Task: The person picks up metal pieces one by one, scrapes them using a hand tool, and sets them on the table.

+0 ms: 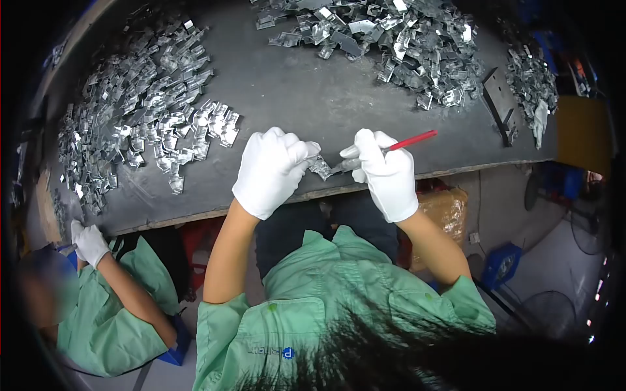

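Silvery bent-metal piece (320, 167): steady, pinched in white-gloved left hand (270, 173); beside it, guide slim red tool (415, 139) grasped in white-gloved right hand (390, 174).

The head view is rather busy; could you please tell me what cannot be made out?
All in the head view:
Metal piece: partly covered by the left hand.
Red tool: the gripped part is hidden by the right hand.
Upper metal pile: cut off by the top edge.
Co-worker's hand: anything it holds is too small to tell.

Metal heaps (134, 98) flank a lane across the tabletop (261, 88)
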